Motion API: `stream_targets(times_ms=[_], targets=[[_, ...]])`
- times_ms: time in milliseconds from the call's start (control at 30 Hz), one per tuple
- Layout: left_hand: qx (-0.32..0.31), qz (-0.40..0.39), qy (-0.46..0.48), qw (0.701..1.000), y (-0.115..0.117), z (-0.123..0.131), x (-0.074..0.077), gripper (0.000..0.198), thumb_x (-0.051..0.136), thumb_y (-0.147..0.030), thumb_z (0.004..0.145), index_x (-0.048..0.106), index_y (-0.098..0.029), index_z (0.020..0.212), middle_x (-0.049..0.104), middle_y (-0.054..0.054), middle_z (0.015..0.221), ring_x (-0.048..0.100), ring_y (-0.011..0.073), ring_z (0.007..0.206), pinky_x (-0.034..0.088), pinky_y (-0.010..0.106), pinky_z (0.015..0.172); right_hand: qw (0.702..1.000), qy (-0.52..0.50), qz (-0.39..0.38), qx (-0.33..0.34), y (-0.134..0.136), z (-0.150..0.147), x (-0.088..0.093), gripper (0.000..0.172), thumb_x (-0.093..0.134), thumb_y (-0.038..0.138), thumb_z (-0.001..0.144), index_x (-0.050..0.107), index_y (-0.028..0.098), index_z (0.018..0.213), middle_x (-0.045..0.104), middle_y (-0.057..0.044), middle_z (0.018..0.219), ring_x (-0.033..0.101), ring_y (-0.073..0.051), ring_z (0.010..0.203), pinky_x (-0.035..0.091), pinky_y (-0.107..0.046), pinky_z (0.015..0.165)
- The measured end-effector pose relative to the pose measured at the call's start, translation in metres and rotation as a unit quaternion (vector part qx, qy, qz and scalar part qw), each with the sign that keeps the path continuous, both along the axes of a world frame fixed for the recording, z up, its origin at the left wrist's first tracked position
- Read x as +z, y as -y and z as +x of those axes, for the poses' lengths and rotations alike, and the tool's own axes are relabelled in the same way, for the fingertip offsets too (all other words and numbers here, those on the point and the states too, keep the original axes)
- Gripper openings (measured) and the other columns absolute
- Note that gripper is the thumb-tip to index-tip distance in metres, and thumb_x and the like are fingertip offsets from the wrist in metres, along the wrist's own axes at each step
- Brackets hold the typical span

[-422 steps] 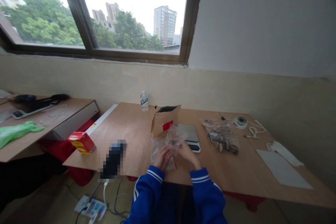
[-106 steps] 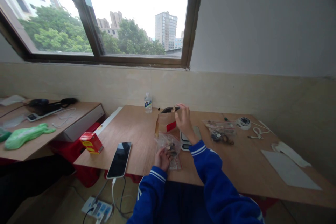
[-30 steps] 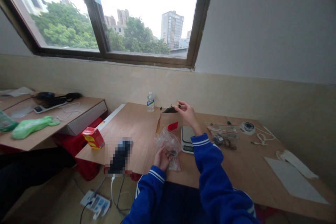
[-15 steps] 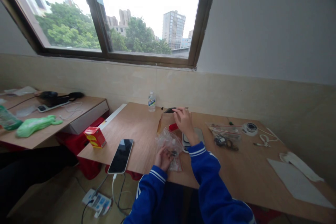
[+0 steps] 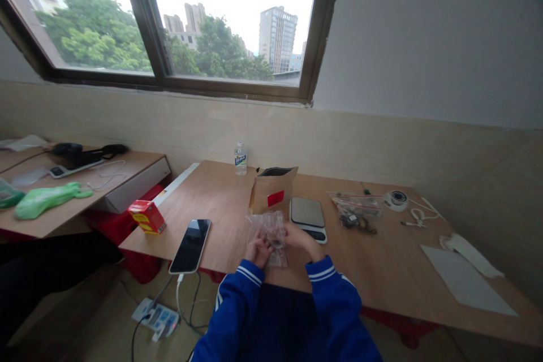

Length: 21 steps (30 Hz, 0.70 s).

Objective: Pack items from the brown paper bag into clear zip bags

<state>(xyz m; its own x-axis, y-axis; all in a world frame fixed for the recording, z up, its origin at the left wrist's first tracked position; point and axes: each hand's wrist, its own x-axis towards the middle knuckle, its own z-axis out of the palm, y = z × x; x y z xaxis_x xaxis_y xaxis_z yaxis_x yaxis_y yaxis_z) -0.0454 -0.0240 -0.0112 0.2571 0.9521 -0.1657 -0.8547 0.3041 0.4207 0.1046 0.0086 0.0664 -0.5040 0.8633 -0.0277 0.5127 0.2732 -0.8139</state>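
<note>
A clear plastic bag lies at the table's near edge, between my two hands. My left hand is closed on its lower left side. My right hand is at the bag's right side, its fingers partly hidden by the plastic, and I cannot tell how they are set. What the bag contains is too small to make out. Just behind it stands a brown paper pouch with its top gaping and a red label on the front. To the right of the pouch sits a small kitchen scale.
On the left are a phone on a white cable, a red and yellow box and a water bottle. Rightward lie zip bags of small parts, a round white device, a coiled cable and a paper sheet.
My right hand has come down from above the paper pouch to the plastic bag, uncovering the pouch and the scale. My left hand stays at the bag. The view has shifted slightly.
</note>
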Motion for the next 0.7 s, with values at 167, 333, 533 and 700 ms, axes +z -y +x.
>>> stream_targets(times_ms=[167,333,533,700], targets=[[0.004,0.002,-0.056,0.998,0.000,0.006,0.007,0.065,0.055,0.002,0.070,0.044,-0.024,0.129,0.063,0.005,0.113,0.064,0.0125,0.093,0.049,0.024,0.085,0.990,-0.127,-0.053,-0.004,0.011,0.007,-0.006,0.039,0.064,0.044,0.073,0.066,0.018,0.102,0.068,-0.009,0.105,0.062,-0.026,0.097,0.046,-0.040,0.088],[0.033,-0.043,-0.067,0.996,-0.003,0.009,0.002,0.018,0.061,-0.008,0.076,0.061,-0.013,0.093,0.067,0.006,0.092,0.065,0.0108,0.082,0.051,0.019,0.079,0.965,-0.233,-0.095,-0.073,0.019,-0.004,-0.019,0.047,0.068,0.050,0.068,0.064,0.020,0.104,0.067,-0.009,0.105,0.062,-0.025,0.097,0.047,-0.041,0.089],[0.031,-0.043,-0.068,0.996,-0.006,0.005,-0.013,0.018,0.066,-0.016,0.074,0.061,-0.014,0.091,0.068,0.006,0.086,0.066,0.0163,0.082,0.051,0.030,0.085,0.940,-0.293,-0.110,-0.135,0.018,-0.018,-0.036,0.047,0.075,0.041,0.062,0.063,0.019,0.101,0.068,-0.008,0.098,0.064,-0.025,0.091,0.048,-0.043,0.084],[0.047,-0.045,-0.047,0.997,-0.008,0.003,-0.009,0.014,0.063,-0.017,0.077,0.061,-0.014,0.091,0.069,0.005,0.090,0.066,0.0136,0.083,0.051,0.025,0.083,0.922,-0.339,-0.083,-0.171,0.019,-0.014,-0.043,0.040,0.075,0.030,0.060,0.063,0.019,0.096,0.067,-0.008,0.101,0.062,-0.025,0.095,0.046,-0.042,0.089]])
